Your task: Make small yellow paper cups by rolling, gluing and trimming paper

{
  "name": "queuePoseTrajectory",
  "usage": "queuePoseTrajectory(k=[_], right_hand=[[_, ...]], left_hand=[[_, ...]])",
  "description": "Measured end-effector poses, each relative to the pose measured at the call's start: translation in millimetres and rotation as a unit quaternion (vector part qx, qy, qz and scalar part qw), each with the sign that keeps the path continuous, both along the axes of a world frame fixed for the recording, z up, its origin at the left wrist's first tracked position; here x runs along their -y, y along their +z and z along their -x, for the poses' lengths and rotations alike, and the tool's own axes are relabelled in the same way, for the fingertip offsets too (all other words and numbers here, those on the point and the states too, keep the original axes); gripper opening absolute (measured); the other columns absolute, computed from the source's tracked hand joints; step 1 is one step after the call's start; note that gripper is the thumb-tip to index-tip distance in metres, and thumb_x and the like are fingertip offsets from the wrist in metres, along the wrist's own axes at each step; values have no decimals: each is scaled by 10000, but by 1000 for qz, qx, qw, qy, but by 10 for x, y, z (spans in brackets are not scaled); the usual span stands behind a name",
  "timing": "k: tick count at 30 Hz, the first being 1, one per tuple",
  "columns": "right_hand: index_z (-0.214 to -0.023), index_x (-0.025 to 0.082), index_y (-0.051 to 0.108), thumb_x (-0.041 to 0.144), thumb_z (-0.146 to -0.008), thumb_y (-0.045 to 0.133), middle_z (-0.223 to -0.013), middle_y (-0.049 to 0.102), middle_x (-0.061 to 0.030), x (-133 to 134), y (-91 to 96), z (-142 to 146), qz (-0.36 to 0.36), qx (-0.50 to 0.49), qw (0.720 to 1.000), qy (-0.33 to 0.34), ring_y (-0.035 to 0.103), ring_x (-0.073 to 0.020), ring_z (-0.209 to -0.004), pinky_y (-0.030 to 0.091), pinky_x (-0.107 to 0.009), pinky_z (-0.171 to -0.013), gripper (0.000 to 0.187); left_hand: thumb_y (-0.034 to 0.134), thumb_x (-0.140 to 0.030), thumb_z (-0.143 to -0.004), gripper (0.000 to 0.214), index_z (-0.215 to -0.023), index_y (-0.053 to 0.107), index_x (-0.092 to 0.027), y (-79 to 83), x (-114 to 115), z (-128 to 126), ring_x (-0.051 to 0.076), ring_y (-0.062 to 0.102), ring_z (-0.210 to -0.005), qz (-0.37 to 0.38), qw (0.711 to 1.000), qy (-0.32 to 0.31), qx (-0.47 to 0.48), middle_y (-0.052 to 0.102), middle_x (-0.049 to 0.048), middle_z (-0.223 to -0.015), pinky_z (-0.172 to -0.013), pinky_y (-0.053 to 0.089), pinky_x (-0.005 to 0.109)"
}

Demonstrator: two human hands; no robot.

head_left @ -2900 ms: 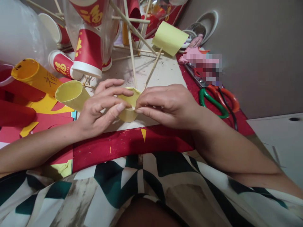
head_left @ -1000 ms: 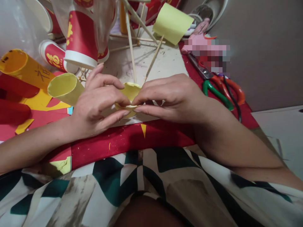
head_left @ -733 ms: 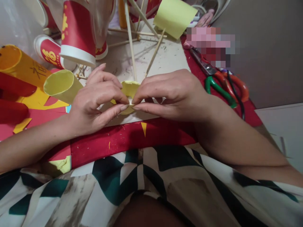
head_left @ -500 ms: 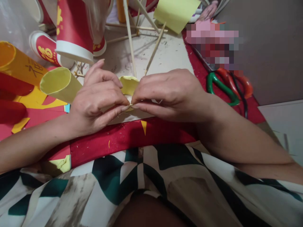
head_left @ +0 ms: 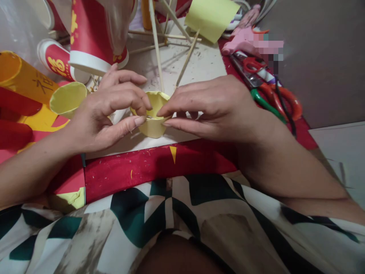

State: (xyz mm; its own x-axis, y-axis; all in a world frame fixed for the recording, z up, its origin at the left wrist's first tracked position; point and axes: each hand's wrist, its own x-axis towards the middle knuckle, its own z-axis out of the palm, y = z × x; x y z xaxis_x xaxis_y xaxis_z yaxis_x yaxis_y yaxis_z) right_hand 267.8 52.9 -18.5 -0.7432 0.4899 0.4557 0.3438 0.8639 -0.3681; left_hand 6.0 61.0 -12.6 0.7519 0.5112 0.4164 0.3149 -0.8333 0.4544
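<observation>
A short yellow paper tube [head_left: 153,128] stands upright between my hands, its rim uneven. The thumb of my left hand [head_left: 104,112] lies outside the left of the rim and its fingertips are curled just inside, so the paper is between them. My right hand [head_left: 213,108] pinches the right side of the rim between thumb and fingers. Beside my left wrist is a second yellow paper tube [head_left: 64,108], partly hidden by that hand. Below them a white board [head_left: 114,150] covers part of the red cloth [head_left: 199,158].
Red paper cups [head_left: 89,42] and an orange paper tube [head_left: 37,82] stand at the left. Thin wooden sticks [head_left: 158,57] form a frame ahead of my hands. A yellow paper sheet [head_left: 209,19] is at the back. Scissors [head_left: 289,102] and a pink tool [head_left: 239,42] lie at the right.
My fingertips, which met at the tube's near rim, have moved apart to its two sides. The left hand's fingers have loosened and shifted left, leaving the tube's front in sight.
</observation>
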Motion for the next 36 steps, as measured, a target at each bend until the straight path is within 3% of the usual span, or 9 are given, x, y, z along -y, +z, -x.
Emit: queuePoseTrajectory(k=[6,15,19,25,32,36], right_hand=[[-1048,174,690,297,-1024,565,-973,763,11,16,-45,55,3,4,1000,-10,715,-89,-905,550,-186,-789,177],[-1036,181,676,323,-1022,574,-955,732,-15,-14,-13,-8,18,6,999,-39,692,-108,-883,555,-242,-814,175],[-965,174,679,285,-1024,567,-899,729,-6,-18,-8,4,12,16,999,-29,677,-93,-825,533,-225,-761,169],[-981,208,676,313,-1058,479,-956,731,-11,41,-33,52,20,43,999,-22,701,-113,-934,557,-249,-858,236],[-1067,191,683,298,-1013,586,-1022,759,-41,8,15,8,12,-6,1000,-11,714,-125,-926,584,-247,-804,155],[-1017,187,701,246,-1016,569,-994,763,-35,-18,-10,15,-1,-12,1000,-14,717,-121,-916,577,-244,-789,145]], left_hand=[[761,-303,-867,191,-1000,656,-216,-79,72,-48,287,635,-1199,-32,999,42,9,736,40,-965,-1222,211,707],[695,-246,-921,70,-878,639,-242,-70,81,-36,233,661,-1137,-48,997,56,-3,734,-13,-900,-1253,247,615],[689,-278,-922,61,-878,649,-263,-62,66,-23,243,665,-1122,-60,996,59,-12,726,-23,-886,-1254,225,641],[677,-297,-926,20,-910,676,-286,-96,48,-44,255,653,-1122,-80,996,29,-5,723,-39,-833,-1229,235,672],[700,-283,-907,32,-922,676,-297,-36,-12,17,247,638,-1133,-72,997,-5,-4,727,-33,-838,-1240,207,672],[694,-332,-899,51,-930,673,-299,-12,7,19,262,631,-1182,-61,997,30,-27,744,-14,-920,-1242,217,660]])
